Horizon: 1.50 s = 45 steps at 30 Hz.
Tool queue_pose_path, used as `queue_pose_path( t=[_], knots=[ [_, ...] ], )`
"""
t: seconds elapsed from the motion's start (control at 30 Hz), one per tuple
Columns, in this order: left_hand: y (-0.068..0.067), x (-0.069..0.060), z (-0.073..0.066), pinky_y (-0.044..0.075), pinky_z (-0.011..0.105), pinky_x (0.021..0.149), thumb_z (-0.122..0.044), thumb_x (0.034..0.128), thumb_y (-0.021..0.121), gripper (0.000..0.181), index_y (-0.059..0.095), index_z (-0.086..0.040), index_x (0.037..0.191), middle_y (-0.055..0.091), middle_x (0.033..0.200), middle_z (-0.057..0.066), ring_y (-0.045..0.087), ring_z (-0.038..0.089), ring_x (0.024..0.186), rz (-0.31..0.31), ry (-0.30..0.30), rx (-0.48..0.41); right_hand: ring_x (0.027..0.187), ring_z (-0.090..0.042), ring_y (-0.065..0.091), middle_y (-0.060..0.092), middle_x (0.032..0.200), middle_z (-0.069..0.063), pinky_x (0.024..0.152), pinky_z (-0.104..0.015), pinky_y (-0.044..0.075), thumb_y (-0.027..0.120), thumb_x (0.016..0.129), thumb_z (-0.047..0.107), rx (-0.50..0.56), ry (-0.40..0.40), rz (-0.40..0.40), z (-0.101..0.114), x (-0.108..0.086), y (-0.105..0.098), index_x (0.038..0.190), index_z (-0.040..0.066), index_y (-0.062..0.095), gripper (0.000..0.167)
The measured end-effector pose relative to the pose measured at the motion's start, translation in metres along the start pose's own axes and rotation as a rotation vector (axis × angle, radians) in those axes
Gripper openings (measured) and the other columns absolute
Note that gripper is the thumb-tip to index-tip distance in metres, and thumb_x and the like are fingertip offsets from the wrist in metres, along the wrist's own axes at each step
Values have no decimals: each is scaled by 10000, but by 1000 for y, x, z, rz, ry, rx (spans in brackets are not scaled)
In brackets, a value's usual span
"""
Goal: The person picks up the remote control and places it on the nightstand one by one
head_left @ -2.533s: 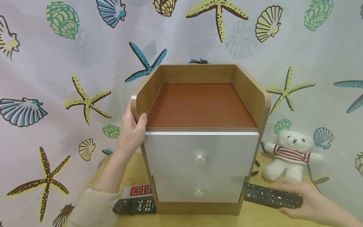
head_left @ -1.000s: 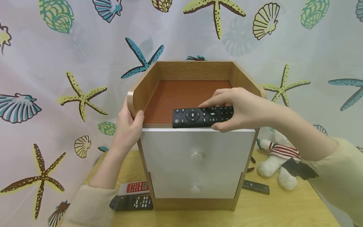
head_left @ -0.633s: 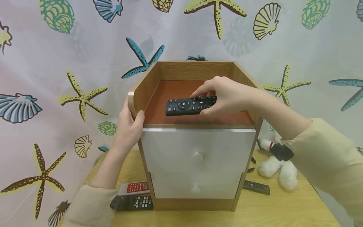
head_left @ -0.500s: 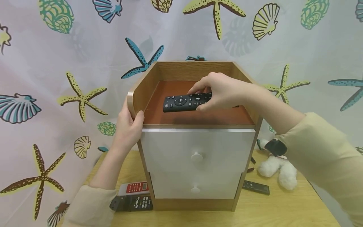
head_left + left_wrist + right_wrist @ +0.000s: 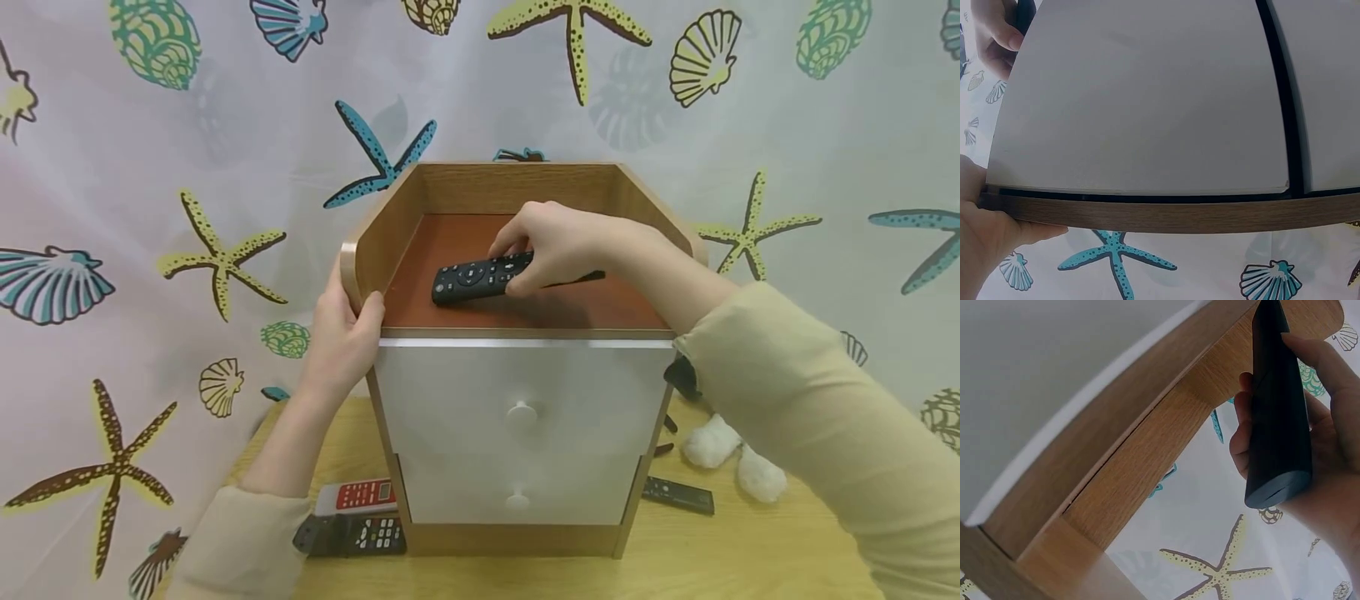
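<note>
My right hand (image 5: 562, 246) grips a black remote control (image 5: 468, 282) by its right part, with the buttons facing up. The remote is just above the brown top shelf (image 5: 420, 308) of a small wooden cabinet with two white drawers (image 5: 517, 383). Whether it touches the shelf I cannot tell. In the right wrist view the remote (image 5: 1279, 419) lies between the thumb and the curled fingers. My left hand (image 5: 345, 337) holds the front of the cabinet's left side panel (image 5: 382, 250), thumb inside. The left wrist view shows this hand (image 5: 991, 240) around the panel edge.
Left of the cabinet lie a red-and-grey calculator (image 5: 363, 497) and another black remote (image 5: 360, 535) on the wooden table (image 5: 720, 567). To the right are a dark remote (image 5: 678, 496) and a white teddy bear's legs (image 5: 712, 442), its body hidden by my sleeve. A shell-patterned curtain (image 5: 825, 133) hangs behind.
My right hand has lifted the remote from beside the cabinet's right side, over its front edge, and lowered it towards the top shelf. The left hand keeps its hold.
</note>
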<state>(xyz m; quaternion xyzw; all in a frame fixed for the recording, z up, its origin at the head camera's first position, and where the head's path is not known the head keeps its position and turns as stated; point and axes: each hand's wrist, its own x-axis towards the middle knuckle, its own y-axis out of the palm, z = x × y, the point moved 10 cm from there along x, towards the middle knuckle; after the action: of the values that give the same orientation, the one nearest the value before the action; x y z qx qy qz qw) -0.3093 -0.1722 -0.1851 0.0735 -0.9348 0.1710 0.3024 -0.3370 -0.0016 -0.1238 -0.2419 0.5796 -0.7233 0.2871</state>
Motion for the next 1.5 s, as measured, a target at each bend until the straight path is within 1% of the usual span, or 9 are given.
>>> queue_pose_path(
  t=[0.1,0.2,0.33,0.43,0.83,0.97,1.13,1.33,1.5],
  knots=[
    [0,0,0,327,522,1090,-40,942,401,520,283,-100,1444,421,1431,115,400,270,1327,3,-10,4,946,-195,566,669,1049,-89,802,-298,460,640,768,145,-5,13,22,-3,5,1,1177,92,652,413],
    [1,0,0,324,523,1091,-40,941,400,522,279,-95,1445,420,1431,120,400,274,1325,5,-14,8,982,-200,568,661,1095,-102,841,-312,461,644,783,148,-19,54,55,-10,9,2,1222,87,626,443],
    [2,1,0,328,516,1091,-25,934,397,536,271,-86,1451,423,1427,134,404,278,1323,1,3,9,1052,-206,556,638,1162,-108,908,-342,457,669,803,155,-26,121,110,-20,14,4,1269,96,594,476],
    [2,1,0,333,513,1088,-14,927,393,542,272,-77,1452,430,1418,145,411,285,1316,-6,12,6,1092,-210,544,620,1192,-106,944,-363,451,681,813,165,-34,151,142,-26,16,6,1285,104,582,486],
    [3,2,1,331,511,1089,-15,928,393,558,255,-86,1464,421,1432,137,408,286,1323,-2,2,0,1139,-211,516,562,1241,-72,960,-377,443,647,836,172,-58,268,232,-53,20,8,1312,151,539,488],
    [4,2,1,332,507,1090,-15,929,397,562,251,-87,1467,421,1431,141,406,286,1325,-5,1,5,1150,-228,507,537,1264,-81,953,-390,451,641,852,177,-50,286,262,-57,21,11,1323,158,524,485],
    [4,2,1,331,511,1089,-13,930,398,556,260,-93,1463,421,1431,132,404,280,1325,-3,8,-5,1131,-235,515,531,1264,-72,940,-394,462,646,850,181,-48,305,273,-61,23,13,1321,177,522,487],
    [2,1,1,322,521,1094,-14,936,396,541,266,-101,1454,414,1427,114,394,265,1325,2,10,-29,1143,-241,495,500,1265,-33,945,-434,469,638,868,203,-46,359,272,-62,26,11,1315,228,505,467],
    [1,1,1,320,522,1094,-11,934,398,550,260,-105,1458,411,1433,110,392,266,1329,-2,13,-27,1153,-276,499,463,1324,-38,949,-430,468,625,883,198,-59,379,290,-61,28,11,1341,238,476,483]
  ],
)
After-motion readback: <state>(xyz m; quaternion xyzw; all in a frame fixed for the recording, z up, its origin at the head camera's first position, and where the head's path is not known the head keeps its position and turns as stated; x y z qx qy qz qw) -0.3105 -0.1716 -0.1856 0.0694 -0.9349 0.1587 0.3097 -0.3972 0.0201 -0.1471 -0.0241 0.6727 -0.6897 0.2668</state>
